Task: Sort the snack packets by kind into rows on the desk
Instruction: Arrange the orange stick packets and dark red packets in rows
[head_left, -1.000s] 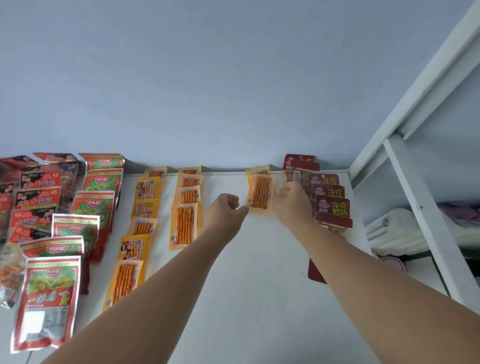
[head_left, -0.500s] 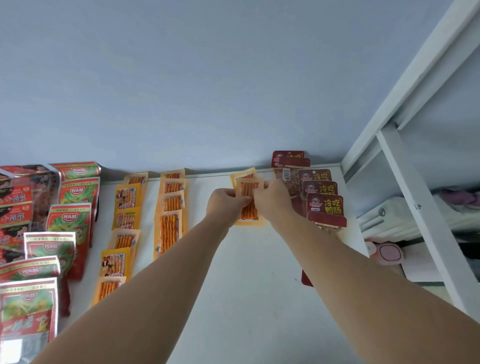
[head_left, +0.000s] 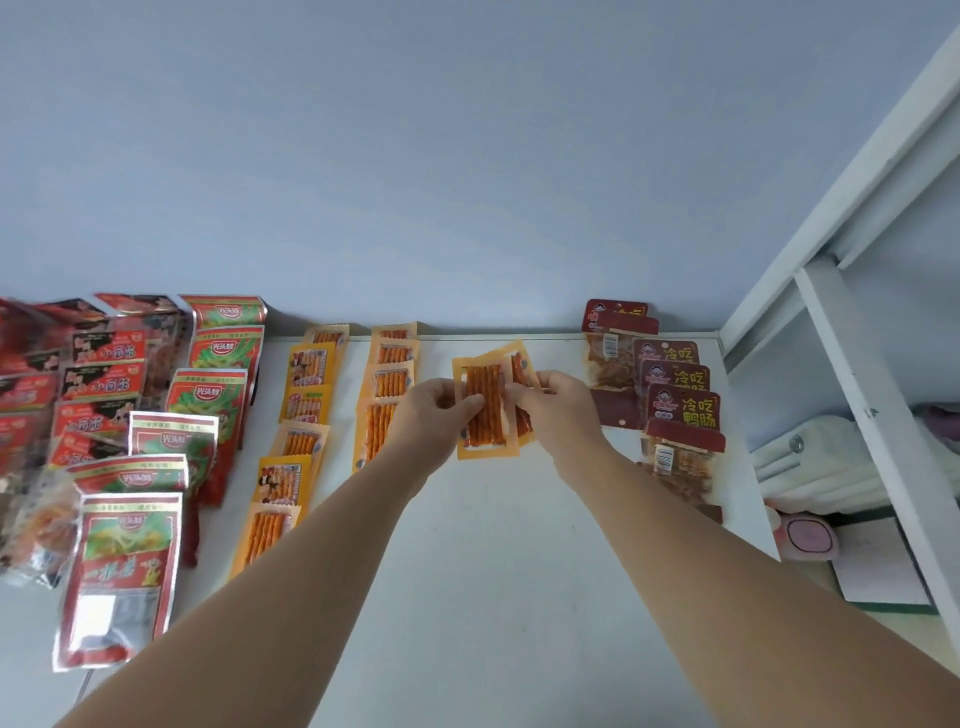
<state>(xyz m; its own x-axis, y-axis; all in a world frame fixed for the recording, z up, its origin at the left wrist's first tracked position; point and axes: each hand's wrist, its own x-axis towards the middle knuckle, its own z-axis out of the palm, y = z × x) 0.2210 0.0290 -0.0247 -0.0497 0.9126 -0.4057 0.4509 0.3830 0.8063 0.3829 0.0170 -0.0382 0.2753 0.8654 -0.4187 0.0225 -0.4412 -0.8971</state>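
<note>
On the white desk (head_left: 467, 571) snack packets lie in rows running away from me. At mid desk my left hand (head_left: 434, 415) pinches the left side of an orange stick-snack packet (head_left: 485, 410), its thumb lying across the front. My right hand (head_left: 556, 410) grips a second orange packet (head_left: 519, 364) that sits tilted just behind the first, partly hidden. To the left run two rows of orange packets (head_left: 387, 384) (head_left: 301, 410). A row of dark red packets (head_left: 680, 410) lies to the right.
Rows of green-and-red packets (head_left: 202, 395) and red packets (head_left: 98, 384) fill the desk's left side, with a loose clear bag (head_left: 36, 525) at the far left. A blue wall stands behind. A white shelf frame (head_left: 852, 405) borders the right edge.
The front orange packet has come nearer to me, off the one behind it. My left hand, apart from it a second ago, now pinches it. The view shifted slightly.
</note>
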